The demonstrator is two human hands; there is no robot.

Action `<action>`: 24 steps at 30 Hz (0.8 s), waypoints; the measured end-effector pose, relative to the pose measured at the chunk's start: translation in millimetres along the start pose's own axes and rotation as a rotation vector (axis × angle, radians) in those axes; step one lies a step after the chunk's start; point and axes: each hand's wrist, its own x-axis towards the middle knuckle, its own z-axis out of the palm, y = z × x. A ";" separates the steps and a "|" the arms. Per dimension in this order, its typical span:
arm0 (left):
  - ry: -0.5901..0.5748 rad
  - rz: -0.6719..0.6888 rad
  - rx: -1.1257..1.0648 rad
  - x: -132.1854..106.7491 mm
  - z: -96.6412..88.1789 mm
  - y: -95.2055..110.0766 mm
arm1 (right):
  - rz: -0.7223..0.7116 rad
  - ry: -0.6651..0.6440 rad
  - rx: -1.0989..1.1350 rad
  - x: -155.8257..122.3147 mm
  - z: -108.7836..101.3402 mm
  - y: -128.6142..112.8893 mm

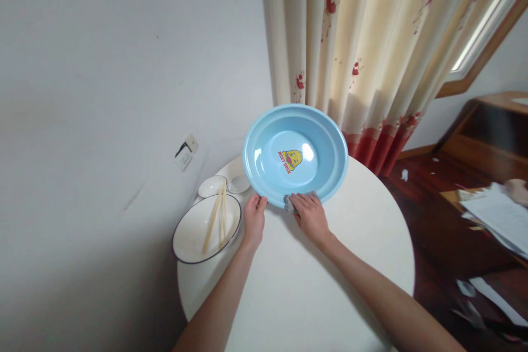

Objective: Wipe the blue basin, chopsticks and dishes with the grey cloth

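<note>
A light blue basin with a yellow duck printed on its bottom is tilted up on a round white table. My left hand grips its near rim at the lower left. My right hand is closed on a small grey cloth, pressed against the basin's near rim.
Left of the basin lies a white plate with a dark rim and a pair of chopsticks across it. Two small white dishes sit behind it. A wall with a socket is at left, curtains behind, papers at right.
</note>
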 end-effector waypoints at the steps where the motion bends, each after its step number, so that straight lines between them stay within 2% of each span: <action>1: 0.010 0.004 0.002 0.5 -0.6 1.5 | 0.002 0.002 0.001 -0.3 -0.2 0.1; 6: 0.027 0.023 0.066 -6.9 4.9 2.9 | 0.021 0.013 0.012 -1.4 -1.5 -1.8; 14: -0.091 -0.030 0.007 -23.4 22.9 -5.3 | 0.047 0.044 0.029 -1.2 -0.1 -3.1; 24: -0.098 -0.042 0.017 -18.9 20.6 -4.1 | 0.037 0.023 0.034 -1.2 -1.6 -3.1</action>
